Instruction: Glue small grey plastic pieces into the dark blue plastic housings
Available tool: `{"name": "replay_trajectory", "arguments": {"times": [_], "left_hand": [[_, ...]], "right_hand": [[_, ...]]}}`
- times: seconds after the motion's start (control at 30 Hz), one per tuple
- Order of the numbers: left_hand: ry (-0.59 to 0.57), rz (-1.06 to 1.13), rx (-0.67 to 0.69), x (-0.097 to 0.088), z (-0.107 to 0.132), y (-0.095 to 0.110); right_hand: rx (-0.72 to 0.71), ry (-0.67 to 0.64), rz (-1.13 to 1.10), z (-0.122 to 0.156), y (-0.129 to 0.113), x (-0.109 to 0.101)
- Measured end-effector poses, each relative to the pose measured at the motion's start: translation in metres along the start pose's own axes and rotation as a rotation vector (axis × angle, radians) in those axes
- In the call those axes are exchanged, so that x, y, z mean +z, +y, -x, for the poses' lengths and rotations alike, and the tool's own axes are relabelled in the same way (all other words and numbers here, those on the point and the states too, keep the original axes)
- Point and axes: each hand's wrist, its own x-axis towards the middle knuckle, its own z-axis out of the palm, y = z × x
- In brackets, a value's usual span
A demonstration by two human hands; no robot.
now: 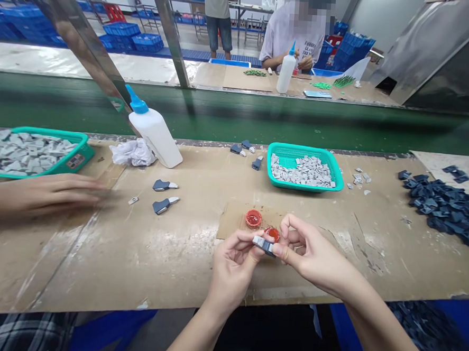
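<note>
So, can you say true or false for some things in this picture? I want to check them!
The left hand and right hand both hold a small dark-blue and grey part. True.
The white squeeze bottle has a red nozzle. False: its nozzle is blue.
The teal basket holds grey pieces. True.
The two red caps sit inside that basket. False: they sit on a cardboard piece near the hands.

White squeeze btl, teal basket w/ grey pcs, navy pcs.
</note>
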Motion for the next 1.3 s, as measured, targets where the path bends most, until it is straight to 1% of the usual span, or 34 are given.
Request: {"name": "replay_trajectory", "arguments": {"times": [0.13,0.23,0.37,0.47,0.53,0.57,0.63,0.7,0.73,0.8,0.83,0.9,0.97,1.03,1.1,1.17,1.23,1.3], "left_hand": [[0.027,0.002,-0.011,-0.002,-0.004,-0.005],[0.023,0.099,-0.081,-0.002,-0.007,-0.007],[0.009,0.280,-0.221,0.001,-0.014,-0.001],[0.004,0.322,-0.240,0.005,-0.018,0.007],[0.006,0.339,-0.255,0.007,-0.019,0.010],[0.008,0.347,-0.267,0.007,-0.019,0.011],[0.011,0.358,-0.286,0.006,-0.020,0.012],[0.031,0.349,-0.278,-0.001,-0.021,0.014],[0.051,0.330,-0.267,-0.006,-0.022,0.016],[0.108,0.257,-0.241,-0.023,-0.024,0.021],[0.144,0.209,-0.223,-0.034,-0.027,0.025],[0.216,0.102,-0.172,-0.060,-0.033,0.034],[0.292,-0.019,-0.091,-0.090,-0.042,0.045],[0.381,-0.174,0.009,-0.123,-0.051,0.056],[0.482,-0.388,0.097,-0.156,-0.060,0.067],[0.553,-0.681,0.137,-0.184,-0.067,0.077],[0.544,-1.010,0.113,-0.205,-0.072,0.084],[0.450,-1.342,0.062,-0.213,-0.077,0.089]], "right_hand": [[-0.025,-0.032,0.019,-0.006,0.001,0.000],[-0.026,-0.015,0.003,-0.013,0.002,0.004],[-0.043,0.065,-0.073,-0.023,0.000,0.014],[-0.038,0.058,-0.123,-0.028,-0.005,0.013],[-0.036,0.071,-0.068,-0.035,-0.010,0.001],[-0.054,0.107,-0.017,-0.040,-0.011,-0.008],[-0.134,0.256,0.140,-0.057,-0.012,-0.035],[-0.197,0.439,0.388,-0.081,-0.009,-0.068],[-0.186,0.501,0.553,-0.096,-0.007,-0.084],[-0.146,0.521,0.872,-0.125,-0.001,-0.112],[-0.142,0.511,0.939,-0.140,0.002,-0.121],[-0.146,0.475,1.001,-0.165,0.006,-0.131],[-0.148,0.433,1.011,-0.186,0.008,-0.131],[-0.141,0.386,1.023,-0.201,0.009,-0.124],[-0.134,0.356,1.033,-0.210,0.008,-0.117],[-0.134,0.345,1.049,-0.213,0.007,-0.111],[-0.149,0.334,1.070,-0.211,0.005,-0.109],[-0.171,0.312,1.089,-0.208,0.005,-0.107]]}}
